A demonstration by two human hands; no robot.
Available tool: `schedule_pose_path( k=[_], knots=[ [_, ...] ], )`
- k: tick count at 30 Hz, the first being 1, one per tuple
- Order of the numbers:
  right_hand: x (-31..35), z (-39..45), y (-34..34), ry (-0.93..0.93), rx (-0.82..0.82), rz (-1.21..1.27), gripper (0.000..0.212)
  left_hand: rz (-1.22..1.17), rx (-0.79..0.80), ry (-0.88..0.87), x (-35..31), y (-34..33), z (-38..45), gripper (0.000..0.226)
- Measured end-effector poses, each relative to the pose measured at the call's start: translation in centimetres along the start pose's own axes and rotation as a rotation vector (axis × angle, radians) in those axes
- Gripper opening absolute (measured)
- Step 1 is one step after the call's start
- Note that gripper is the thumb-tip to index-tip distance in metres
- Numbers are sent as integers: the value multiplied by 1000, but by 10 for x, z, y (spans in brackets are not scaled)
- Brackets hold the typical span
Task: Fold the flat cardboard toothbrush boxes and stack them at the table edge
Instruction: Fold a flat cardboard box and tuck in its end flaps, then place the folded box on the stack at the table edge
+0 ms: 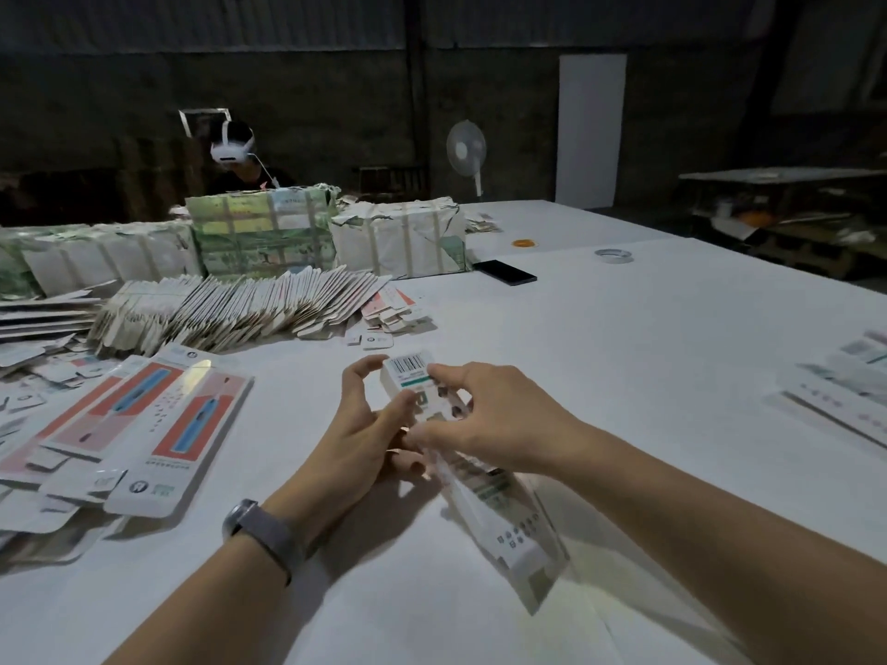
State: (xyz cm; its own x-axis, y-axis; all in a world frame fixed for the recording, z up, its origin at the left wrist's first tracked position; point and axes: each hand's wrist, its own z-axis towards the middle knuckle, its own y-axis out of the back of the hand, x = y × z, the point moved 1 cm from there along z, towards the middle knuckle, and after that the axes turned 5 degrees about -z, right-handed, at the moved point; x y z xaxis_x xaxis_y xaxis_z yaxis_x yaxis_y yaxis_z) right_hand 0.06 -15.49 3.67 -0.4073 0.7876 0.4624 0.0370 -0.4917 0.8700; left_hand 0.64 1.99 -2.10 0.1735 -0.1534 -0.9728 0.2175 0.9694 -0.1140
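Note:
A white cardboard toothbrush box (pixel 499 515) with a barcode on its far end is held above the table's middle, its long body slanting toward me. My left hand (pixel 365 424) curls its fingers round the box's far end from the left. From the right, my right hand (pixel 485 415) pinches the same end near the barcode flap. Flat, unfolded boxes with red and blue print (pixel 158 424) lie spread at the left. At the right table edge lie several white boxes (pixel 845 395).
A long fanned row of flat cartons (pixel 230 304) and taped bundles (pixel 259 232) fill the far left. A black phone (pixel 504 272), a tape roll (pixel 613 255) and an orange object (pixel 524 242) lie farther back. Behind the bundles sits a person (pixel 235 156) wearing a headset.

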Motion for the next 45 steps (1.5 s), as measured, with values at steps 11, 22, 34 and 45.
schedule_pose_path(
  k=[11, 22, 34, 45],
  knots=[
    [-82, -25, 77, -272, -83, -133, 75, 360, -28, -277, 6, 7, -1, 50],
    [-248, -114, 143, -641, -126, -795, 36, 492, -128, -201, 31, 35, 14, 45],
    [-186, -58, 98, -404, -272, -580, 29, 713, -137, -165, 43, 32, 12, 38],
    [3, 51, -20, 113, -282, 56, 13, 1076, -184, -192, -20, -2, -12, 38]
  ],
)
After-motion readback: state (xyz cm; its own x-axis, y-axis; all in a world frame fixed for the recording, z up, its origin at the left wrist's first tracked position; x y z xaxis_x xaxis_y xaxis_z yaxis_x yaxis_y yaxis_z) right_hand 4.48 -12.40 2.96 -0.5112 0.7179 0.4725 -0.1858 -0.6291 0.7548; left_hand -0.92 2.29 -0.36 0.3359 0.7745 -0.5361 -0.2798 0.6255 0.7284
